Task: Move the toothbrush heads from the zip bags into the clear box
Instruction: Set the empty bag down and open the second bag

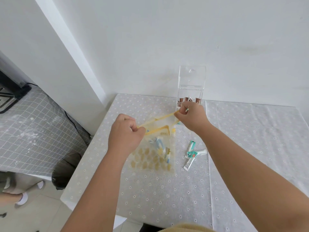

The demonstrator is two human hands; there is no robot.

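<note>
Both bare forearms reach forward from the bottom edge over the table (167,190) with its pale daisy-print cloth. Left hand (125,133) has its fingers curled tight, pinching one yellow edge of the clear zip bag with yellow honeycomb print (153,158); right hand (192,115) is curled the same way, pinching the opposite yellow edge, so the bag's mouth is stretched wide between them. Below the left hand, blue and white toothbrush heads (160,146) lie bunched inside the bag, whose lower part rests on the cloth. Just beyond the right hand stands the tall clear acrylic box (191,81), lid raised, with a few brownish pieces at its bottom. Below the right wrist, white and teal wrapped packets (191,154) lie loose on the cloth
</note>
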